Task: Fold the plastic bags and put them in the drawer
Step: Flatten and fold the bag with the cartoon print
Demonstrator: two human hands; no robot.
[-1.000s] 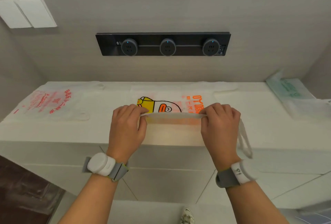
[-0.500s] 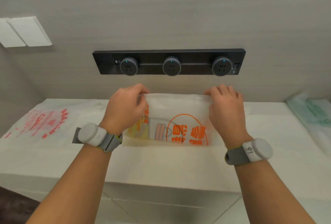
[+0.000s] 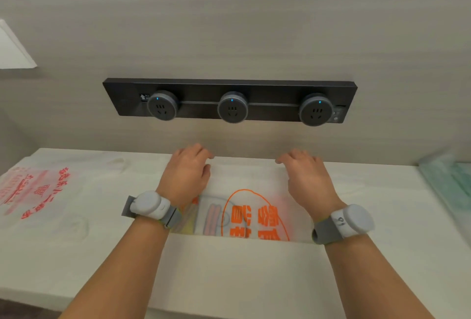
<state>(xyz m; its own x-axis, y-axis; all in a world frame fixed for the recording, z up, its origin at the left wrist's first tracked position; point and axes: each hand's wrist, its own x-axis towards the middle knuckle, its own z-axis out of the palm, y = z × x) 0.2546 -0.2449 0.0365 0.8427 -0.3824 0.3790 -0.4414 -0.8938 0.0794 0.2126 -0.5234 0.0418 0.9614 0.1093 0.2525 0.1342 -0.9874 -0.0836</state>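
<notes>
A translucent white plastic bag with orange print point(image 3: 254, 191) lies on the white counter point(image 3: 229, 280), folded so its near fold line runs across at my wrists. Its far edge rests close to the wall. My left hand point(image 3: 188, 173) pinches the far-left corner of that edge. My right hand point(image 3: 305, 178) holds the far-right corner with curled fingers. Both hands are low, at counter level. No drawer is in view.
A flat white bag with red print point(image 3: 38, 191) lies on the counter to the left. A greenish bag point(image 3: 448, 181) sits at the right end. A dark socket rail point(image 3: 229, 100) with three round outlets is fixed on the wall above the hands.
Both hands carried the bag's near edge up and over, away from me, and have lowered it onto the counter by the wall. The view moved closer to the wall.
</notes>
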